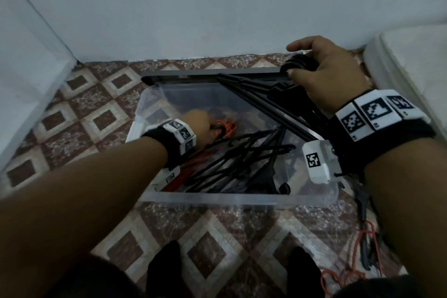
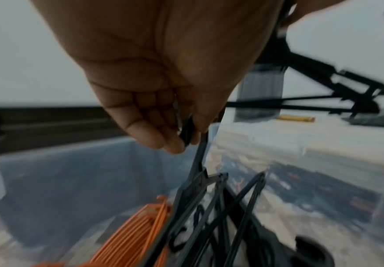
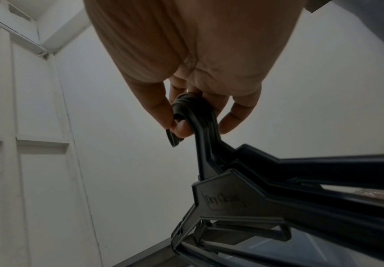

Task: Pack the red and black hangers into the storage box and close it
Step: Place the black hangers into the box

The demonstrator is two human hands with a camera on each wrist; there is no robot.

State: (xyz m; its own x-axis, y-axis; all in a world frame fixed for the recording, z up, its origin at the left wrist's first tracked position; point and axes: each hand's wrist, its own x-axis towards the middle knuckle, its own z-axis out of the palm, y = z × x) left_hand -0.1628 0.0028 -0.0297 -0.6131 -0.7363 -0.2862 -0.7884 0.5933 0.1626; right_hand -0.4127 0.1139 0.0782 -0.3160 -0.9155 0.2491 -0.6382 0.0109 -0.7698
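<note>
Your right hand [image 1: 331, 75] gripped a bundle of black hangers [image 3: 289, 189] by the hooks, thumb and fingers curled round them, up above the far right corner of the clear storage box [image 1: 237, 197]. The bundle's arms slanted down over the box's right side. One hanger carried raised lettering near the neck, too soft to read with certainty.

Your left hand [image 1: 197, 123] was down inside the box on the left; in the left wrist view its fingers [image 2: 156, 133] pinched the hook of a black hanger from the loose black pile [image 1: 237, 167] lying in the bottom. Red hangers [image 2: 136, 233] sat stacked along the box's left side, just beside that pile, looking orange in the wrist view.

The box stood open on the patterned tiled floor [image 1: 96, 109]. A dark lid [image 1: 205, 72] lay at its far edge against the wall; whether it touched the box, can't tell. More hangers, red and black [image 1: 365, 244], lay on the floor to the right of the box, partly hidden by your right forearm. Your feet in black socks [image 1: 167, 268] were near the box's front.
</note>
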